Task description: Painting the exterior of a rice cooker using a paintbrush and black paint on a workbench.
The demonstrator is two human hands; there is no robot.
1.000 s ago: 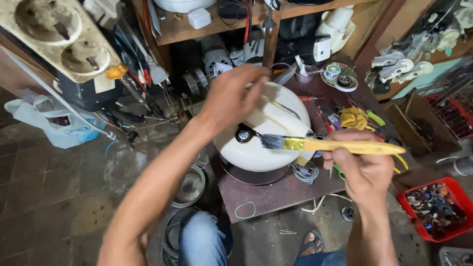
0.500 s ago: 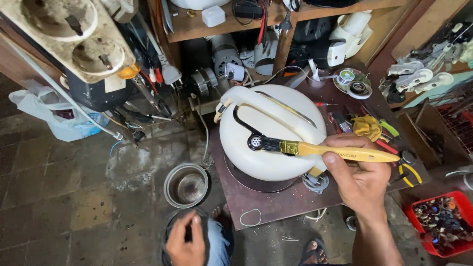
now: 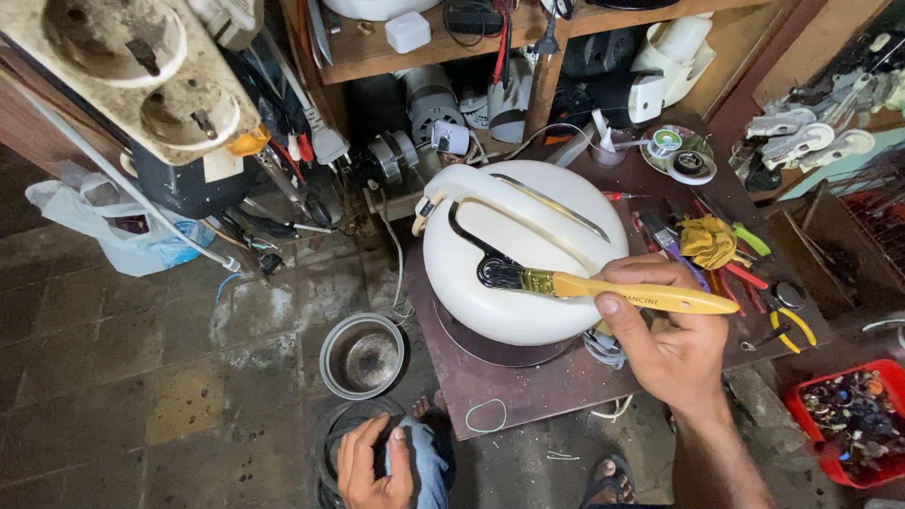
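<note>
Holding a brush (image 3: 603,287) by its yellow handle, the right hand (image 3: 674,344) is closed around it. The brush lies almost flat, its dark bristles pointing left and touching the round white lid (image 3: 500,306) on the low brown table (image 3: 537,386). The left hand (image 3: 372,467) rests half open on a knee, holding nothing. A metal bowl (image 3: 362,355) sits on the floor, dirty inside. A red bin (image 3: 853,419) at the right holds small parts.

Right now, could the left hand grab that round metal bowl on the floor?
Probably yes. The left hand rests on the knee, just below the metal bowl, and only bare floor shows between them. The right hand is busy holding the paintbrush.
</note>
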